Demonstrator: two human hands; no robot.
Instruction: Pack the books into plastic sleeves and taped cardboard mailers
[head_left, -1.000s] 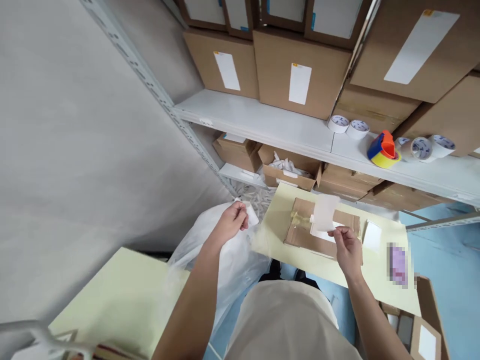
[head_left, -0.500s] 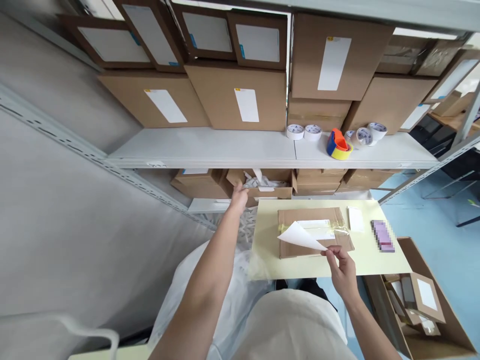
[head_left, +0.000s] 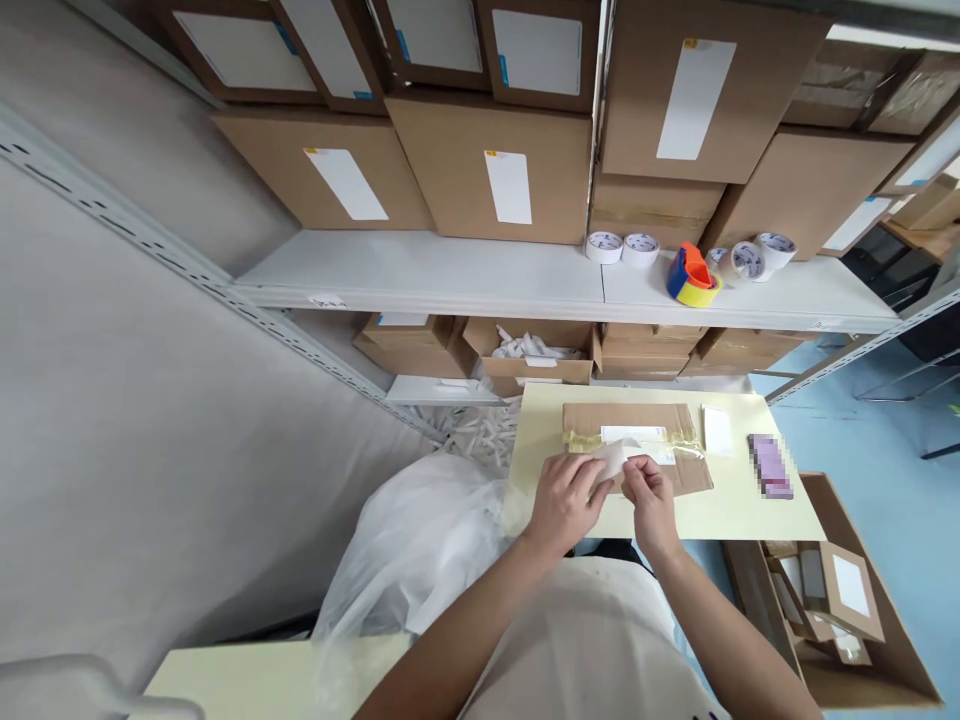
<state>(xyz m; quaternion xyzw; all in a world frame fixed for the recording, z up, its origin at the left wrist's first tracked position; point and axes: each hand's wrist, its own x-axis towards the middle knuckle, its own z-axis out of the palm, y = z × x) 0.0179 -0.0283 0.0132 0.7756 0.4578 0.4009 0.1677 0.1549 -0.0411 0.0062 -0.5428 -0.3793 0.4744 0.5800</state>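
Both my hands meet over the near edge of a flat brown cardboard parcel (head_left: 637, 420) on a pale yellow table (head_left: 735, 510). My left hand (head_left: 566, 500) and my right hand (head_left: 651, 495) pinch a white sheet of paper (head_left: 613, 455) between them, fingers closed on it. The parcel carries a white label (head_left: 634, 434) and yellowish tape across its middle. A small white card (head_left: 718, 430) lies just right of the parcel.
A clear plastic bag (head_left: 420, 540) bulges left of the table. An open carton (head_left: 832, 600) with smaller boxes stands on the floor at right. Shelves behind hold brown boxes, tape rolls (head_left: 622, 246) and a red-blue-yellow tape dispenser (head_left: 694, 278). Loose white strips (head_left: 480, 435) lie under the shelf.
My left hand has come back from the box under the shelf and joined the right on the white sheet, which has dropped low over the parcel.
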